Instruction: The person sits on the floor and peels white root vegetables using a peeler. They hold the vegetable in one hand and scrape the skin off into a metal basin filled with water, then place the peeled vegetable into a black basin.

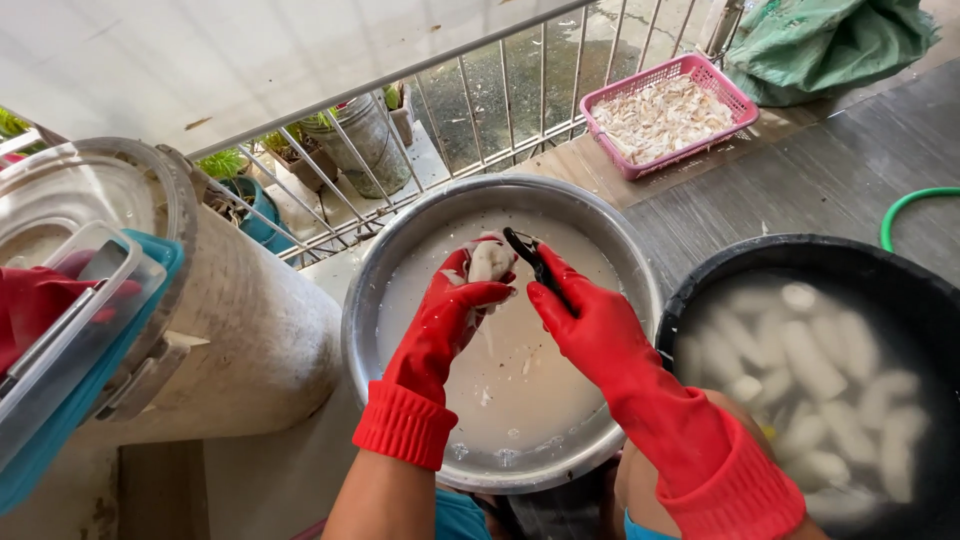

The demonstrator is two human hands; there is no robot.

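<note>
Over the metal basin (400, 260) of milky water, our left hand (455, 300) is clamped around a pale root (490, 262), with our right hand (580, 310) gripping a peeler (530, 255) just right of it.

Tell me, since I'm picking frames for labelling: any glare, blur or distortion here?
Head view: soft daylight, no hard shadows; mild glare on the metal basin; railing bows from wide-angle distortion; pale pieces in the black tub look hazy under cloudy water; gloved hands sharp.
</note>
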